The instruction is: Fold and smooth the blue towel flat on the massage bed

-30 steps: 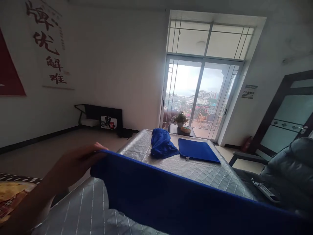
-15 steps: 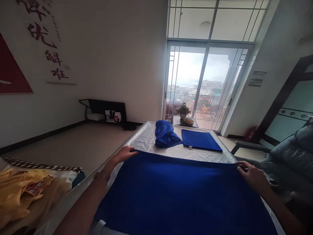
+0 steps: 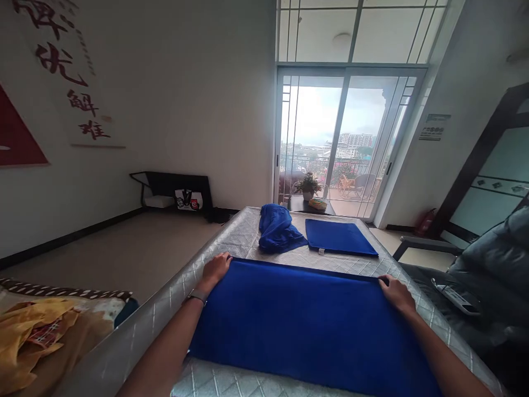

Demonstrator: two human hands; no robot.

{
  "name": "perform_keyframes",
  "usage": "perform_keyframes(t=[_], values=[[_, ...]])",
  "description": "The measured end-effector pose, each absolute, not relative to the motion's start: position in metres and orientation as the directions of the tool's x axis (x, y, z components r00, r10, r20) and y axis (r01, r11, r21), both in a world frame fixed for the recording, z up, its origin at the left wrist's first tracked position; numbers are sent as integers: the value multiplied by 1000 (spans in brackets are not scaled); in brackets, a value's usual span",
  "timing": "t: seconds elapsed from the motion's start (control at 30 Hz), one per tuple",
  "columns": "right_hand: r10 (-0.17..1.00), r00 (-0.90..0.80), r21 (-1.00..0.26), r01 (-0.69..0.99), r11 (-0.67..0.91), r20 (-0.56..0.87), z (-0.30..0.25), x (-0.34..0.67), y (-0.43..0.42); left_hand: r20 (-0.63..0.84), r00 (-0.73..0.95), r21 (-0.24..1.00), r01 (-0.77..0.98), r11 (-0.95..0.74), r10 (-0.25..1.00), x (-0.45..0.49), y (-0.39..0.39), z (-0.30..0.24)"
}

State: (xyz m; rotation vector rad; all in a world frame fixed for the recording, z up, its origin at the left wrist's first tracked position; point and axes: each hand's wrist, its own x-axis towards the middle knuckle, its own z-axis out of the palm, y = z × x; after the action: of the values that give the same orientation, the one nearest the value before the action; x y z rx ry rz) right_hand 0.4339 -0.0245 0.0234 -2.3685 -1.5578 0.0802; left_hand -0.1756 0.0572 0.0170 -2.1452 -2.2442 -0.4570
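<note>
A wide blue cloth [image 3: 306,325] lies spread across the quilted silvery mattress [image 3: 231,380]. My left hand [image 3: 216,268] pinches its far left corner, and a band circles that wrist. At the far right corner, my right hand [image 3: 397,295] grips the cloth's edge between thumb and fingers. Beyond the cloth, a crumpled blue cloth [image 3: 279,229] lies on the left. To its right rests a flat, neatly folded blue cloth [image 3: 341,237] with a small white tag on its near edge.
A dark padded chair [image 3: 496,264] stands along the right side, with a pale oblong object [image 3: 458,298] on its seat. Yellow cloth [image 3: 37,331] is heaped at the lower left. Past the mattress, a small table [image 3: 297,205] holds a potted plant [image 3: 308,186].
Both hands have brought the cloth's far edge down onto the mattress. My right hand has moved left. The cloth's near edge now lies farther from me, baring mattress in front.
</note>
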Motion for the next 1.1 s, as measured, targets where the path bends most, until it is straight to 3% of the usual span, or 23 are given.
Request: perform_keyframes(t=[0.17, 0.53, 0.67, 0.77, 0.87, 0.93, 1.03, 1.1], values=[[879, 429, -279, 887, -368, 208, 6, 440, -17, 281, -54, 153, 988, 11, 958, -170, 69, 7], [869, 458, -241, 879, -412, 186, -1, 460, -14, 341, -67, 102, 994, 33, 938, -170, 70, 4], [848, 456, -122, 890, -440, 269, 5, 456, -25, 380, -96, 56, 995, 81, 920, -165, 62, 11], [839, 402, -5, 903, -431, 367, 18, 443, -34, 413, -26, -2, 1000, 30, 910, -162, 56, 22], [902, 244, 3, 965, -263, 356, 33, 410, -41, 395, 72, -19, 997, -70, 916, -146, 49, 33], [946, 84, -69, 996, -65, 314, 40, 374, -43, 382, 155, -10, 987, -163, 911, -123, 43, 39], [952, -156, -201, 956, 212, 262, 44, 307, -41, 372, 354, 91, 906, -413, 858, -65, 31, 40], [945, -256, -218, 929, 299, 205, 42, 263, -36, 375, 471, 156, 817, -555, 799, -21, 24, 35]])
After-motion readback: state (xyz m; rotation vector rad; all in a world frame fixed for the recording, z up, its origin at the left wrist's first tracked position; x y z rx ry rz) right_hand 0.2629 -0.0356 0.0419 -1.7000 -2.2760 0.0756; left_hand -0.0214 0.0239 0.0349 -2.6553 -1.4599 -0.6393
